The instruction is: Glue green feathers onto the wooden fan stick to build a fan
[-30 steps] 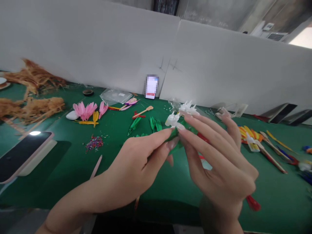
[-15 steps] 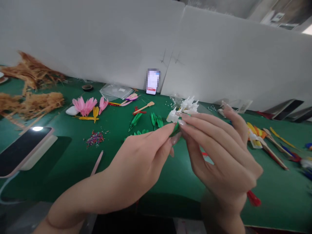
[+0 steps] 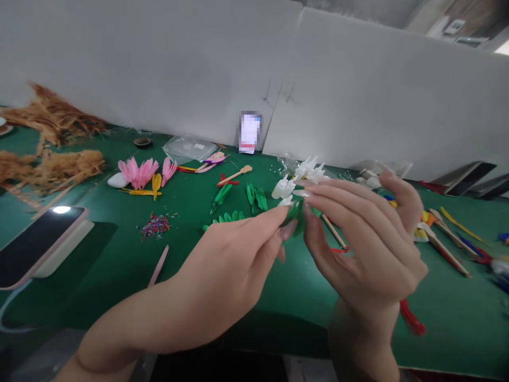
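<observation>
My left hand (image 3: pixel 230 260) reaches in from the lower left, its thumb and index finger pinched on a small green feather (image 3: pixel 295 213). From the right, my right hand (image 3: pixel 366 244) closes its thumb and fingertips on the other side of the same feather, little finger raised. Fingers cover much of the feather. Just beyond the fingertips stand white nozzle-tipped bottles (image 3: pixel 310 168). More green feathers (image 3: pixel 256 197) lie on the table past my left hand. Under my right hand show a thin wooden stick (image 3: pixel 334 231) and a red tassel (image 3: pixel 411 318).
On the green table (image 3: pixel 207 329) lie pink feathers (image 3: pixel 139 171), colourful bits (image 3: pixel 156 226), a pink pen-like stick (image 3: pixel 159 265) and a wooden spoon-shaped piece (image 3: pixel 238 174). A lit phone (image 3: pixel 43 241) is at left, brown fibres (image 3: pixel 55 116) behind it. Wooden brush-like pieces (image 3: pixel 441 246) lie right.
My right hand has shifted slightly right, its fingertips a little farther from my left hand's. More of the green feather shows between them. My left hand stays nearly still.
</observation>
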